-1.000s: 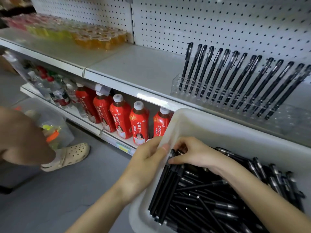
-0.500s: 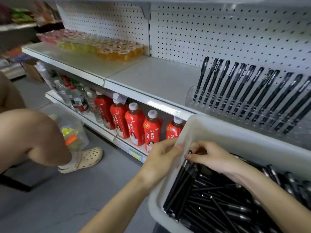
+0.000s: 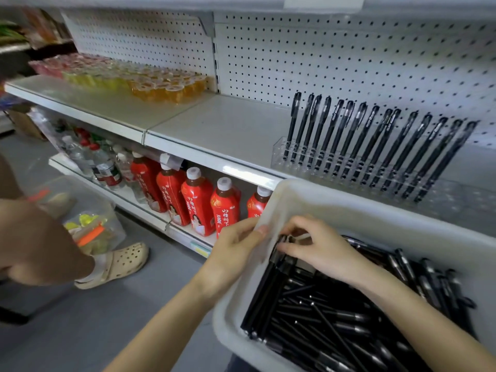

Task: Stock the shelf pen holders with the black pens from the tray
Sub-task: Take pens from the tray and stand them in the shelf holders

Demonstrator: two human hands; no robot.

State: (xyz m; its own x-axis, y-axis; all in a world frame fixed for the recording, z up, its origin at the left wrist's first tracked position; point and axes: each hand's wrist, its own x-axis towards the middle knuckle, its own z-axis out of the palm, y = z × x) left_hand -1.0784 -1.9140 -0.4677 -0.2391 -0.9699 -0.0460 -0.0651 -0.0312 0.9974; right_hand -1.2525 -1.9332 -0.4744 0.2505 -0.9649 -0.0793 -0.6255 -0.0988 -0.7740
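A white plastic tray (image 3: 349, 210) at the lower right holds a heap of loose black pens (image 3: 322, 312). My left hand (image 3: 236, 245) grips the tray's left rim, thumb over the edge. Inside the tray's top left corner, my right hand (image 3: 319, 248) pinches the caps of a few black pens with curled fingers. On the shelf behind stands a clear pen holder (image 3: 335, 167), with a row of several black pens (image 3: 375, 146) leaning to the right in its back slots. The holder's front slots look unfilled.
White shelf (image 3: 214, 124) with pegboard back; jelly cups (image 3: 161, 84) at its left. Red juice bottles (image 3: 198, 202) and water bottles stand on the lower shelf. At the left, another person's leg, a beige clog (image 3: 120, 264) and a clear bin (image 3: 88, 218) occupy the grey floor.
The view has tilted up and left, so the tray and shelf sit lower right. My right hand's fingers have closed on the pen caps in the tray corner. The left hand keeps its grip.
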